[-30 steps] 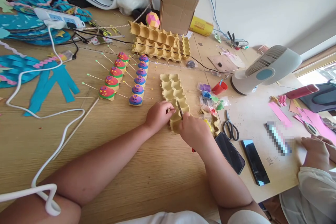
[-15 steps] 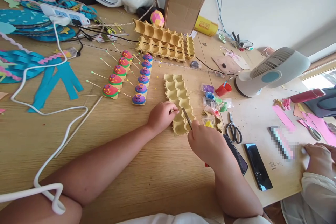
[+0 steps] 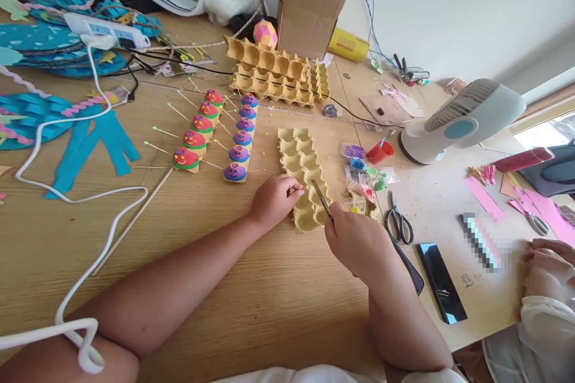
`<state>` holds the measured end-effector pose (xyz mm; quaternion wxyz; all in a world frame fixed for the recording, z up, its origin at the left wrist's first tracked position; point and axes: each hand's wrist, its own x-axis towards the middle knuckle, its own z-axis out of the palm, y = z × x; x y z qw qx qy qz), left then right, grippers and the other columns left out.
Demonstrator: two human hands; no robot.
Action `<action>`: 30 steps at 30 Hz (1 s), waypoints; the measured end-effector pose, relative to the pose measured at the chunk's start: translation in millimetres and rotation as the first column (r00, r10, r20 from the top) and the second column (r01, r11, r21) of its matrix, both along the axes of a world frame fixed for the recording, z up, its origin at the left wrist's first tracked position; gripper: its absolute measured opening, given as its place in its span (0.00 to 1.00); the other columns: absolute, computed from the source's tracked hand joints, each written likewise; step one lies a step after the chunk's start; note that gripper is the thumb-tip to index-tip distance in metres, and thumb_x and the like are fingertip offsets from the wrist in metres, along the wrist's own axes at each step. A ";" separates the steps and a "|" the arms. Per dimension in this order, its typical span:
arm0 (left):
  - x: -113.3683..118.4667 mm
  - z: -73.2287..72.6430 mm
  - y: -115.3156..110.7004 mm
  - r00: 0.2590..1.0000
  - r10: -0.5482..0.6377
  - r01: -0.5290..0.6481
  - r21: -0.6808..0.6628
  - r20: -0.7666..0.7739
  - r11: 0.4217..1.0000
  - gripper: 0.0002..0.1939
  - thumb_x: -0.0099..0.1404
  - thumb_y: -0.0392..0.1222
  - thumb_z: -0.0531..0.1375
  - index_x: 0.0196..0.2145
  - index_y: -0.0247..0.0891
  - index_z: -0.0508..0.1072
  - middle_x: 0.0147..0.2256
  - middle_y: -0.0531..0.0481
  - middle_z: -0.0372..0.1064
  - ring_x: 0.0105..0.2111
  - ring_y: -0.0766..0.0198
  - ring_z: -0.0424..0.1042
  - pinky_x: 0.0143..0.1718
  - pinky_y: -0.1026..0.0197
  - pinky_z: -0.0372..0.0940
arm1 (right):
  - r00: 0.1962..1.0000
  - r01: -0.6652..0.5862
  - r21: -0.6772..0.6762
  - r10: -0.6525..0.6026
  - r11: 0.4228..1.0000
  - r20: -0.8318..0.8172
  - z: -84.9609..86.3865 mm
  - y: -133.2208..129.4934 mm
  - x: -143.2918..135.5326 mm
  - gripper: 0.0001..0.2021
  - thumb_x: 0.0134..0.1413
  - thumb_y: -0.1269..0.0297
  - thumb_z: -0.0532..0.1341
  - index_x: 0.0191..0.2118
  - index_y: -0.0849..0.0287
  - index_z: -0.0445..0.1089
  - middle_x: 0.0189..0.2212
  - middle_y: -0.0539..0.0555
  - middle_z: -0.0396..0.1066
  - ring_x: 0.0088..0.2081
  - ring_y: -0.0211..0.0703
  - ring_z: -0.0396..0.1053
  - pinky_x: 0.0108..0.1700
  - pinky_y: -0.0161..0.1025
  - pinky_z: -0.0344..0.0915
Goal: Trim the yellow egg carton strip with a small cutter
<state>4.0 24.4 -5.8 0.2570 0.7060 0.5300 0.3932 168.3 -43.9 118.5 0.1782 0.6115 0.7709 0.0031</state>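
Observation:
An egg carton piece (image 3: 302, 161) with two rows of cups lies on the wooden table (image 3: 215, 251). My left hand (image 3: 275, 200) is closed on the carton's left edge, thumb and fingers pinched together. In my right hand (image 3: 354, 239) is a cutting tool (image 3: 322, 198), apparently scissors, its metal blades pointing up and left over the carton's right row of cups. The handles are hidden under my fingers. Left of the carton stand a row of red and green painted cups (image 3: 194, 140) and a row of purple and blue ones (image 3: 241, 137).
Clay bags (image 3: 356, 163), a red cup (image 3: 380, 152), black-handled scissors (image 3: 398, 222) and two phones are on the right, with a fan (image 3: 462, 116) behind. More cartons (image 3: 272, 85) lie at the back. A white cable (image 3: 112, 191) crosses the left. Another person's hands (image 3: 550, 269) rest far right.
The blades in my right hand have drawn back slightly right from the carton's middle. The other person's hands have shifted slightly. The view has moved a little.

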 end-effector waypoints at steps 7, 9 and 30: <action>-0.7 -0.8 1.4 1.000 -0.004 0.004 0.004 0.014 1.000 0.03 0.64 0.39 0.63 0.32 0.41 0.76 0.35 0.52 0.75 0.38 0.60 0.72 0.40 0.59 0.65 | 0.999 0.027 -0.051 -0.028 0.998 -0.025 -9.1 2.7 -3.0 0.12 0.68 0.61 0.46 0.41 0.58 0.64 0.27 0.53 0.75 0.27 0.43 0.73 0.24 0.37 0.43; -0.8 -0.8 1.3 1.000 -0.002 0.002 0.001 0.010 1.000 0.03 0.64 0.39 0.62 0.32 0.41 0.76 0.35 0.52 0.75 0.38 0.60 0.72 0.40 0.59 0.65 | 0.999 0.020 -0.051 -0.022 0.999 -0.040 -8.3 3.3 -2.6 0.11 0.68 0.60 0.47 0.44 0.58 0.63 0.28 0.52 0.75 0.29 0.43 0.74 0.24 0.37 0.44; -1.5 3.4 -0.1 1.000 -0.007 0.008 -0.039 0.017 0.999 0.04 0.64 0.39 0.61 0.32 0.40 0.76 0.35 0.51 0.75 0.39 0.60 0.72 0.39 0.59 0.65 | 0.998 -0.030 -0.056 0.033 0.998 0.044 -3.5 -8.7 -8.6 0.28 0.69 0.62 0.45 0.72 0.60 0.46 0.30 0.54 0.77 0.30 0.42 0.75 0.25 0.36 0.52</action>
